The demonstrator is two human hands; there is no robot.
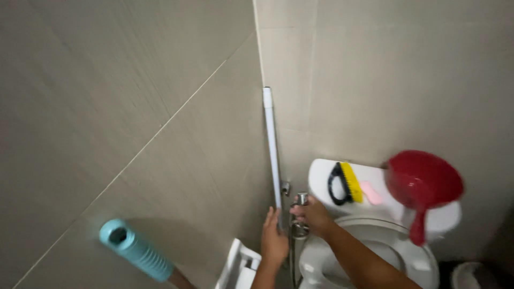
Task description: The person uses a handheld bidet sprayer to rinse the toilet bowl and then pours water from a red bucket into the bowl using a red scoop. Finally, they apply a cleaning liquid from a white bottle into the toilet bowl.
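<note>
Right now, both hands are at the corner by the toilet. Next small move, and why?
Probably close the left hand around the white pole to steady it. The pole stands leaning in the tiled corner, and that hand lies flat against its lower end, fingers not clearly wrapped. The right hand is already on the metal sprayer beside the toilet.

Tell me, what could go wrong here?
The left hand touches the tall white pole leaning in the corner; a nudge might tip it over. The right hand is on the metal sprayer, which could squirt. The red dipper sits at the toilet tank edge and might slide off.
</note>
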